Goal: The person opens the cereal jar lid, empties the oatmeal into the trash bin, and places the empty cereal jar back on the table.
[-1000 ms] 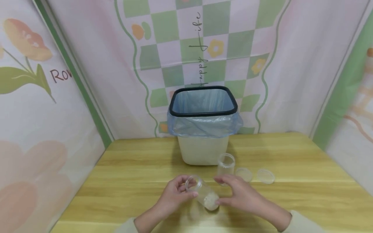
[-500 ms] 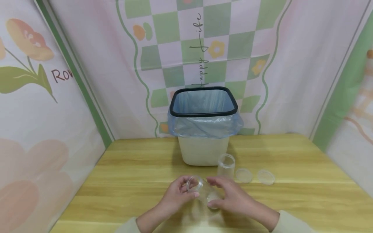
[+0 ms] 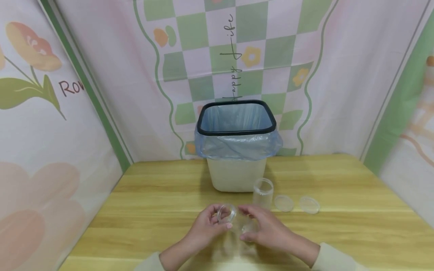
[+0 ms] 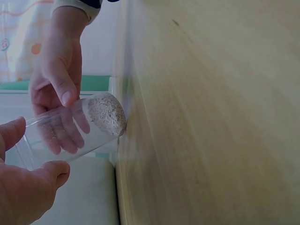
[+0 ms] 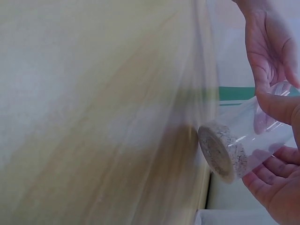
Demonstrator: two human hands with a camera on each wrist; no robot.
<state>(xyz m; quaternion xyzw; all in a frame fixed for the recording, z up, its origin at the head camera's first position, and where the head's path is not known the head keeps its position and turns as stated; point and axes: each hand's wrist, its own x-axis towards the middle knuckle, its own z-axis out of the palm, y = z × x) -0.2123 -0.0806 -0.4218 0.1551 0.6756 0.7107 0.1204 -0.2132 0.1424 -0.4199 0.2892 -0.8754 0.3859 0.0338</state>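
Note:
A clear plastic jar (image 4: 79, 126) is held tilted, its open mouth to the left, its lower end close to the wood-grain table. Pale, rice-like grains (image 4: 107, 114) gather in that lower end. My left hand (image 3: 207, 226) grips the jar near its rim with thumb and fingers. My right hand (image 3: 266, 229) holds the jar's side lower down, thumb on the near side and fingers behind, partly hiding the grains in the head view. A second clear jar (image 3: 263, 192) stands upright and lidless just beyond my right hand.
Two clear round lids, one lid (image 3: 284, 203) nearer the jar and another lid (image 3: 309, 205) farther right, lie flat on the table (image 3: 156, 195). Behind stands a pale bin (image 3: 236, 175) with a blue bag and dark rim, against a patterned curtain (image 3: 115, 75).
My right hand has shifted left along the tilted jar and closed in on its side, covering more of the grains. My left hand stays almost where it was.

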